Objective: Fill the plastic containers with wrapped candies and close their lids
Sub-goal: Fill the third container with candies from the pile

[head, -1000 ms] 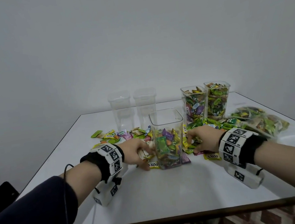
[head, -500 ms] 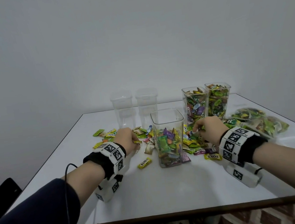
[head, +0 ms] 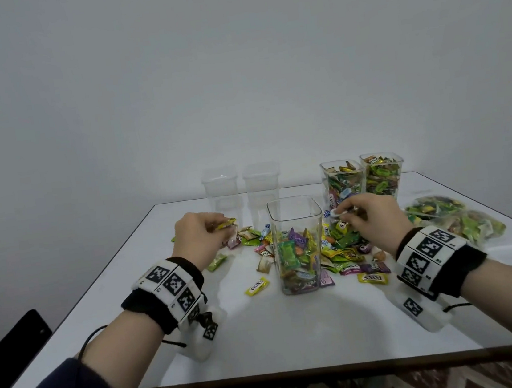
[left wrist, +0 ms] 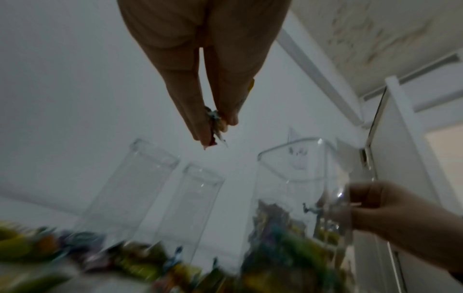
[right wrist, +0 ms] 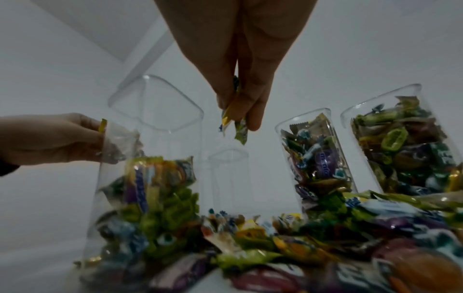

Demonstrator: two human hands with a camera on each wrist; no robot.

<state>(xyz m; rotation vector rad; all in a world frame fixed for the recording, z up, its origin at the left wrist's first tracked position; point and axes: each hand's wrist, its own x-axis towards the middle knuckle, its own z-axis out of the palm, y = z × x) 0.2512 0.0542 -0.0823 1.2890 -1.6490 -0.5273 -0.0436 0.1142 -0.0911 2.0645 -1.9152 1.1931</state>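
A clear square container (head: 298,246), about half full of wrapped candies, stands open at the table's middle. My left hand (head: 200,236) is raised to its left and pinches a few candies (head: 226,224), seen between the fingertips (left wrist: 215,126) in the left wrist view. My right hand (head: 370,217) is raised to its right, level with the rim, and pinches a few candies (head: 336,213), which hang from its fingers (right wrist: 234,123) in the right wrist view. Loose candies (head: 342,247) lie around the container's base.
Two empty clear containers (head: 242,195) stand at the back left, two full ones (head: 362,180) at the back right. Clear bags of candies (head: 454,217) lie at the right on the white table (head: 297,333). A dark chair (head: 9,346) stands off the left edge.
Both hands have risen from the candy pile on the table, each with a few candies pinched, to about the height of the middle container's rim.
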